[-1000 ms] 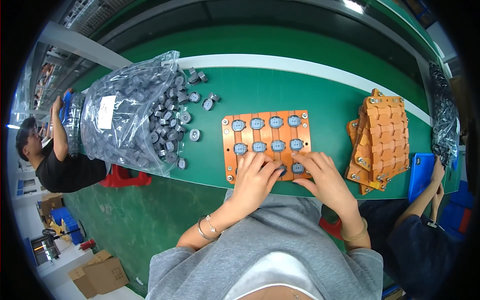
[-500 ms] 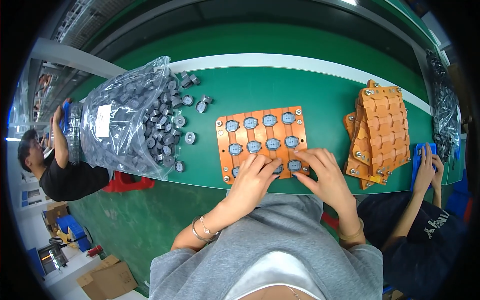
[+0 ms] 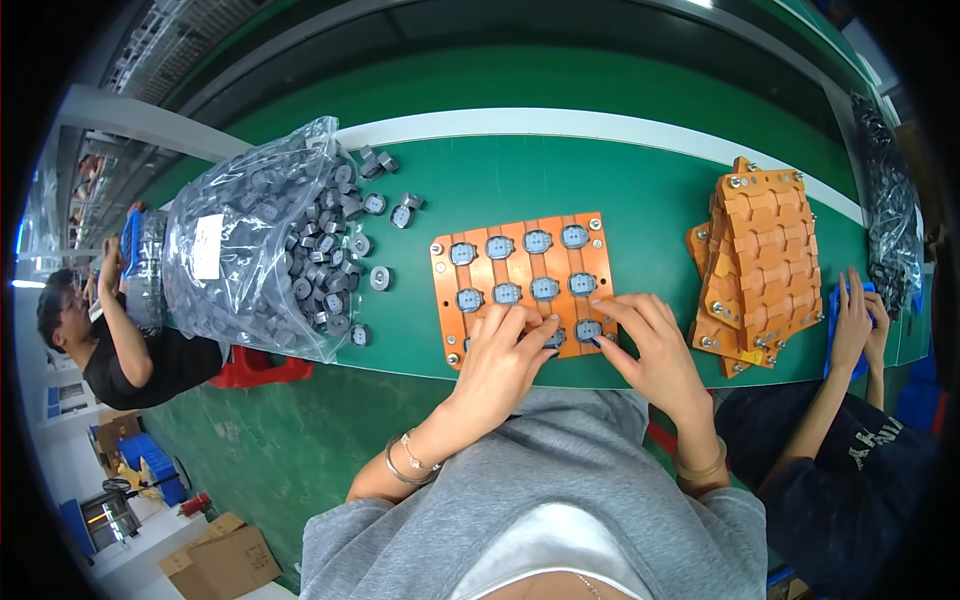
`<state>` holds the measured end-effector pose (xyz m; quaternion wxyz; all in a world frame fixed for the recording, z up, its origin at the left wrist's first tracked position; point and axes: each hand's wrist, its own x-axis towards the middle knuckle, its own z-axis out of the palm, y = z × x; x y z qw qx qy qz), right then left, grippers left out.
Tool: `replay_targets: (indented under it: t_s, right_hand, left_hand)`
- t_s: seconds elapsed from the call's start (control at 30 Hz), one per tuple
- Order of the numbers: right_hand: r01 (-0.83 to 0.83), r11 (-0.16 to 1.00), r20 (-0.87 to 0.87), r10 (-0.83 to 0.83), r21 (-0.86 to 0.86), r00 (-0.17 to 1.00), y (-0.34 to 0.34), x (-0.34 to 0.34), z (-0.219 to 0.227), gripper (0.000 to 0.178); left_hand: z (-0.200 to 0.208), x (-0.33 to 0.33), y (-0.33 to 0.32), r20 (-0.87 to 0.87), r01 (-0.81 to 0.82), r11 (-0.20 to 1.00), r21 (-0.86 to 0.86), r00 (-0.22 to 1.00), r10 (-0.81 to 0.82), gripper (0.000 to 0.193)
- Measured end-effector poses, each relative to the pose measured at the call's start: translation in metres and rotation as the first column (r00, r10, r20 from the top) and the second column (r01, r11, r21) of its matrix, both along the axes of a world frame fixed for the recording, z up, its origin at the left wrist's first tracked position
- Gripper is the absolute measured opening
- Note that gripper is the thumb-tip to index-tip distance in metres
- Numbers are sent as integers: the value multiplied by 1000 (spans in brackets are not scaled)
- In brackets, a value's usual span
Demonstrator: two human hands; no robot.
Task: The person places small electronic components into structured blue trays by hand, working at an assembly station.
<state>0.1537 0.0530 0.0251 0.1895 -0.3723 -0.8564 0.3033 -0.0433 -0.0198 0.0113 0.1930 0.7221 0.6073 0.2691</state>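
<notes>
An orange fixture plate (image 3: 519, 266) lies in front of me on the green bench, with rows of round grey plastic parts (image 3: 537, 240) in its pockets. My left hand (image 3: 500, 355) bends over the plate's near row and hides some of it. Its thumb and forefinger close on a grey part (image 3: 556, 337) in that row. At the near right corner, my right hand (image 3: 655, 350) has its thumb and forefinger apart. The thumb touches the edge of the corner grey part (image 3: 588, 331), while the forefinger rests by the plate's right edge.
A clear plastic bag (image 3: 235, 230) spills grey parts onto the bench at left, several of them loose (image 3: 380, 278). Orange plates (image 3: 770, 265) are stacked at right. Beyond them a co-worker's hands (image 3: 850, 325) hold a blue object (image 3: 836, 345). Another person (image 3: 140, 340) sits at far left.
My right thumb has moved slightly up and left against the corner part. The left hand stays almost in place. The co-worker's hand at right has risen.
</notes>
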Motion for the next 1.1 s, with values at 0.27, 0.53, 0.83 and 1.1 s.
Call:
replay_targets:
  t_s: [0.27, 0.53, 0.83, 1.1]
  right_hand:
    - [27, 999, -37, -27, -17, 999, 5, 0, 1, 37]
    - [-4, 1000, -109, 1, -29, 994, 4, -10, -7, 38]
    - [30, 996, -230, -11, 81, 973, -2, -5, -13, 20]
    - [33, 999, -275, -26, 20, 961, -7, -8, -13, 20]
  left_hand:
    - [8, -1, 4, -82, -17, 1000, 1, 996, 17, 42]
    - [-8, -6, -13, -108, -49, 991, 120, 992, 63, 35]
    - [-29, 3, -20, -73, -78, 976, 202, 993, 94, 57]
    - [-33, -31, -22, -290, -28, 999, 42, 956, 39, 83]
